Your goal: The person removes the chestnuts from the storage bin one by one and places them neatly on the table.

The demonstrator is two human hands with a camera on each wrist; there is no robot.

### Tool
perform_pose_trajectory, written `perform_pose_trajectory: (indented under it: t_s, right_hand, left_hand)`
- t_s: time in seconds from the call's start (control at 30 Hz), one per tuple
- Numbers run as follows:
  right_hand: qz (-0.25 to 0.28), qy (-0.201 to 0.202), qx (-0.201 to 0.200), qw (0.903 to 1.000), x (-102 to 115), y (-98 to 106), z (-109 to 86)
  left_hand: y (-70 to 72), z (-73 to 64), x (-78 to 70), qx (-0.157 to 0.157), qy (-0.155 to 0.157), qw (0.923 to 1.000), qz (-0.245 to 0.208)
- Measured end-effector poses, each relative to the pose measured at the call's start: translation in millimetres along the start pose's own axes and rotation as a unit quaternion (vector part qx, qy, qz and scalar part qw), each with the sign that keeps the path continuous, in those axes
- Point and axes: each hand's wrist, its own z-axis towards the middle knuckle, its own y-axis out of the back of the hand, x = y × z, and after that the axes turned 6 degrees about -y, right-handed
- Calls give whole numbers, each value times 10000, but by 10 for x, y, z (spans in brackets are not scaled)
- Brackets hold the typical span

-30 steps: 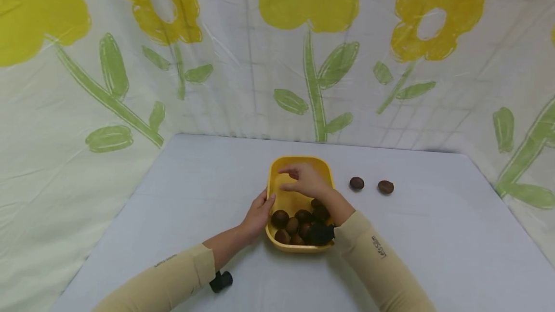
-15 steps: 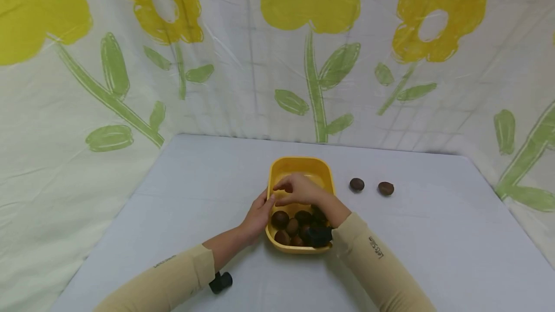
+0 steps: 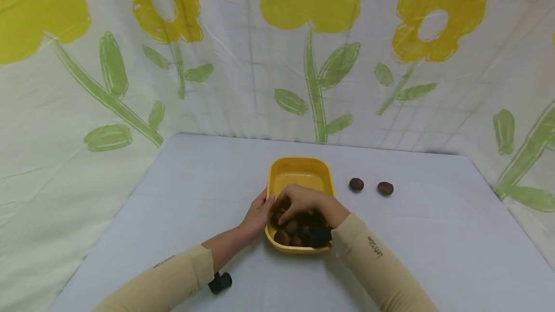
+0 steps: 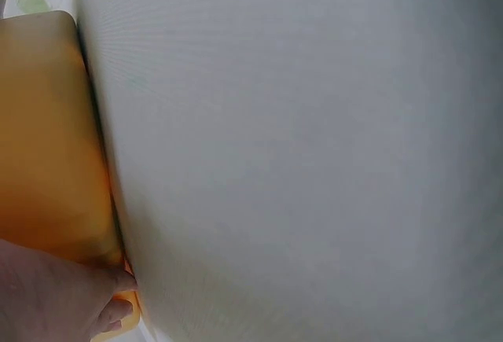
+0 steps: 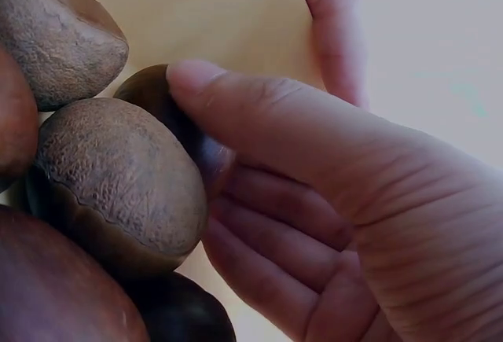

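A yellow plastic container (image 3: 299, 179) lies on the table, several brown chestnuts (image 3: 281, 238) gathered in its near part. My left hand (image 3: 256, 216) holds its left wall, thumb over the rim; in the left wrist view, the fingers of that left hand (image 4: 55, 295) are at the container's outer side (image 4: 47, 137). My right hand (image 3: 299, 199) reaches down inside. Seen from the right wrist, the right hand (image 5: 314, 145) pinches a dark, glossy chestnut (image 5: 153, 94), its thumb on one side and fingers curled beneath. A paler, rough-based chestnut (image 5: 126, 173) partly hides it.
Two loose chestnuts, one nearer (image 3: 356, 185) and one farther right (image 3: 385, 188), lie on the pale tablecloth right of the container. A black wrist device (image 3: 220, 282) shows below my left forearm. A flower-painted cloth (image 3: 208, 105) hangs behind the table.
My right hand has moved toward me inside the container, from its bare far part down to the chestnuts, and its fingers have closed around one. The left hand stays on the wall.
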Motion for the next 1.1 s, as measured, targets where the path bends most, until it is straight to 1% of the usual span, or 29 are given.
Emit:
perform_pose_trajectory:
  t_s: [0.13, 0.27, 0.33, 0.47, 0.73, 0.97, 1.1]
  right_hand:
    - [120, -19, 225, 9997, 20, -4, -16]
    - [237, -6, 369, 9990, 34, -4, -21]
    - [230, 15, 405, 9989, 44, -3, -27]
    - [152, 110, 419, 9989, 50, -6, -29]
    - [33, 174, 341, 9993, 39, -9, -10]
    - [83, 54, 423, 9991, 19, -21, 2]
    - [145, 66, 458, 9988, 13, -30, 12]
  left_hand:
    - [1, 6, 10, 30, -64, 10000, -66]
    - [5, 13, 14, 21, -152, 9998, -96]
    - [3, 11, 9, 17, -142, 9998, -108]
    - [-1, 8, 4, 15, -121, 9999, -91]
    - [-5, -5, -3, -57, -29, 10000, -30]
    - [-9, -6, 0, -62, 9, 10000, -11]
    - [-11, -11, -16, -89, -8, 10000, 6]
